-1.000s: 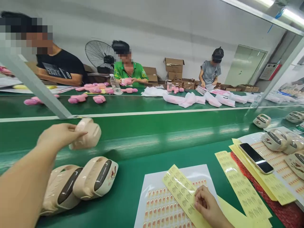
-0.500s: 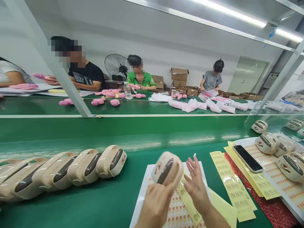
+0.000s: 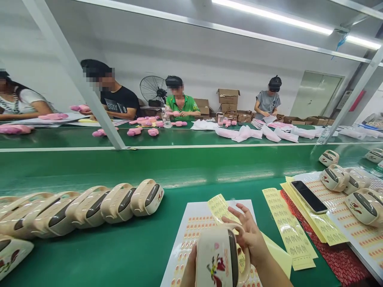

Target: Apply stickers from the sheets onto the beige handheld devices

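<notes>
A cream plastic case with a loop handle, a dark strip and a cartoon print (image 3: 217,255) stands upright over the sheets, low in the view. My left hand (image 3: 190,267) grips it from the left side, with most of its fingers hidden. Beside the handle is my right hand (image 3: 251,235), its fingers spread; whether it touches the handle I cannot tell. Under both hands lies a white sheet with rows of small orange stickers (image 3: 191,233). A strip of yellow printed labels (image 3: 218,205) rests on it, partly covered by my right hand and the case.
Several similar cases (image 3: 118,203) line the green table at the left. To the right lie yellow label sheets (image 3: 284,223), a phone (image 3: 309,196), red patterned material (image 3: 338,255) and more cases (image 3: 363,205). Across the divider, people work among pink items (image 3: 134,131).
My left hand has brought the case lower and turned its printed face towards me. My right hand stays close, fingers still spread. The camera view has swung somewhat left.
</notes>
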Demonstrator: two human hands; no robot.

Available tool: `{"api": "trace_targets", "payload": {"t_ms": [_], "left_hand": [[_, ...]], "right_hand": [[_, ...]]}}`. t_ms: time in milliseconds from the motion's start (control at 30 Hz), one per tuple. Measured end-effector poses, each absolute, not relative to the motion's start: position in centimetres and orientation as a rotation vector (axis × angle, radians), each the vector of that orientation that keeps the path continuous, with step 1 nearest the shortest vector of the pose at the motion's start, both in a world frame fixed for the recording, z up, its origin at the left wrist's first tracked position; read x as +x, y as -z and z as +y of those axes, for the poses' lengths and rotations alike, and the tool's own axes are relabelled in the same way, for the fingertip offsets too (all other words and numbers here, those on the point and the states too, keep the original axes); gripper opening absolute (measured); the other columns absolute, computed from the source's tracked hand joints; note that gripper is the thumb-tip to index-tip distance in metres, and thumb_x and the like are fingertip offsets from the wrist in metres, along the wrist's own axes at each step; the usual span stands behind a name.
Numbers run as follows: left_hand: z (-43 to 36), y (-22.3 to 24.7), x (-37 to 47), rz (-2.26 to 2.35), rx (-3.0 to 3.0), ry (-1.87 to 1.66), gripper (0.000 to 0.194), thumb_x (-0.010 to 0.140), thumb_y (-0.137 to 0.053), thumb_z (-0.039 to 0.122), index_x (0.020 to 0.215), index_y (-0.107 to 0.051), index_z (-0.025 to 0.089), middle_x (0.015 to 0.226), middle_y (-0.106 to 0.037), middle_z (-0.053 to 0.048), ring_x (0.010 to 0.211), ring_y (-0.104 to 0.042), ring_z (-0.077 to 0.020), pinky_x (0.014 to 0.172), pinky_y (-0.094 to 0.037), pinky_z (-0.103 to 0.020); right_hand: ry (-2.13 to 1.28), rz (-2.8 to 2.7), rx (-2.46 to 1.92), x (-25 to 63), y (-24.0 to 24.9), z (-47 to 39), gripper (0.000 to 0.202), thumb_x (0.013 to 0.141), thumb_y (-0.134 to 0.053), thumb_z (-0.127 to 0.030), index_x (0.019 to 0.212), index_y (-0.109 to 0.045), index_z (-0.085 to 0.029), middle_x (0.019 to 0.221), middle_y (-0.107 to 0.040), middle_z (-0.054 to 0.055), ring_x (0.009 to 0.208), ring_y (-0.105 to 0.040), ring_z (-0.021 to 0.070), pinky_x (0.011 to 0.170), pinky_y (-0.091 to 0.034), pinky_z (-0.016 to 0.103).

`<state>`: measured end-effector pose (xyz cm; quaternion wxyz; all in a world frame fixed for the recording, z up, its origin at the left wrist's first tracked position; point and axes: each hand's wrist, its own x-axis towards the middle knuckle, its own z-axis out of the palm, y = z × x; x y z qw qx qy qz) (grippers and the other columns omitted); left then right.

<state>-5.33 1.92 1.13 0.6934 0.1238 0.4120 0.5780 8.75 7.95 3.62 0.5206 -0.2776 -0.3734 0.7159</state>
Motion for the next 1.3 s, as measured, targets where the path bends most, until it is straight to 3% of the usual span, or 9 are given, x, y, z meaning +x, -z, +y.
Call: {"api": "trace_targets", "payload": {"t_ms": [67,133,300,400,533,633,800,967,1300], "left_hand": [[1.4,-0.5,-4.7,0.794,0.156,-1.148,0.081,0.054,-0.046,0.08,0.103,-0.064,0.018,0.095,-0.068,-0.017,0.112,-0.049,-0.0402,0.093,-0.034,-0.056],[1.2,-0.3,-4.2,0.689,0.053,-1.08,0.084,0.052,-0.048,0.08,0.104,-0.063,0.017,0.094,-0.069,-0.017,0.109,-0.052,-0.0396,0.091,-0.037,-0.053],[2.6,-2.0,-4.7,0.89,0.049,-1.321,0.061,0.061,-0.06,0.065,0.103,-0.062,0.021,0.094,-0.071,-0.009,0.097,-0.061,-0.0298,0.081,-0.047,-0.038],[3.8,-2.5,-4.9,1.05,0.158,-1.532,0.057,0.064,-0.064,0.056,0.114,-0.053,0.028,0.103,-0.068,-0.002,0.096,-0.061,-0.0216,0.076,-0.048,-0.028],[4.5,-2.0,-4.3,1.131,0.122,-1.578,0.041,0.078,-0.057,0.042,0.115,-0.05,0.028,0.113,-0.062,-0.003,0.102,-0.058,-0.0194,0.081,-0.047,-0.027],[4.3,-1.8,-3.8,1.075,0.08,-1.531,0.044,0.082,-0.045,0.05,0.121,-0.046,0.029,0.114,-0.061,-0.005,0.103,-0.058,-0.0233,0.082,-0.048,-0.033],[3.7,-2.0,-4.0,1.009,0.274,-1.491,0.068,0.064,-0.069,0.043,0.126,-0.042,0.031,0.117,-0.061,-0.005,0.103,-0.058,-0.0272,0.084,-0.046,-0.034],[4.2,-1.9,-4.5,1.049,0.274,-1.498,0.06,0.065,-0.065,0.046,0.119,-0.047,0.027,0.113,-0.062,-0.007,0.101,-0.058,-0.0253,0.082,-0.045,-0.032],[4.2,-3.0,-4.6,1.116,0.303,-1.52,0.057,0.065,-0.066,0.044,0.117,-0.049,0.029,0.107,-0.062,-0.006,0.091,-0.062,-0.0235,0.075,-0.048,-0.031]], "right_hand": [[-1.675,-0.957,-0.71,8.8,-3.5,8.2,0.062,0.052,-0.058,-0.011,0.11,-0.049,-0.029,0.125,-0.049,0.006,0.112,-0.049,0.0279,0.082,-0.043,0.04],[-1.58,-0.997,-0.771,9.2,-3.6,8.6,0.053,0.058,-0.064,-0.019,0.109,-0.051,-0.028,0.124,-0.049,0.006,0.113,-0.047,0.0258,0.087,-0.04,0.039],[-1.425,-0.978,-0.97,10.3,-4.5,8.7,0.028,0.063,-0.07,-0.039,0.082,-0.06,-0.022,0.096,-0.057,0.005,0.092,-0.051,0.0211,0.078,-0.04,0.033],[-1.498,-1.097,-0.976,9.2,-4.2,7.8,0.027,0.06,-0.073,-0.041,0.063,-0.058,-0.018,0.083,-0.056,0.004,0.078,-0.05,0.0179,0.069,-0.04,0.028],[-1.483,-1.058,-0.981,6.5,-2.9,6.8,0.031,0.06,-0.071,-0.046,0.064,-0.056,-0.019,0.064,-0.048,-0.001,0.061,-0.042,0.0133,0.058,-0.036,0.025],[-1.329,-0.916,-0.922,5.0,-2.8,6.8,0.033,0.063,-0.067,-0.051,0.067,-0.054,-0.021,0.069,-0.047,-0.001,0.067,-0.043,0.0148,0.064,-0.037,0.026],[-1.423,-0.853,-0.818,4.8,-4.5,7.7,0.033,0.058,-0.07,-0.048,0.064,-0.053,-0.021,0.072,-0.047,0.0,0.068,-0.043,0.0146,0.066,-0.037,0.027],[-1.594,-1.073,-0.963,6.1,-5.5,8.2,0.031,0.049,-0.076,-0.042,0.055,-0.058,-0.018,0.083,-0.05,0.003,0.076,-0.047,0.0171,0.071,-0.038,0.029],[-1.52,-1.371,-1.179,7.2,-4.7,8.0,0.016,0.056,-0.071,-0.033,0.056,-0.064,-0.018,0.085,-0.049,0.003,0.08,-0.051,0.0185,0.074,-0.042,0.032]]}}
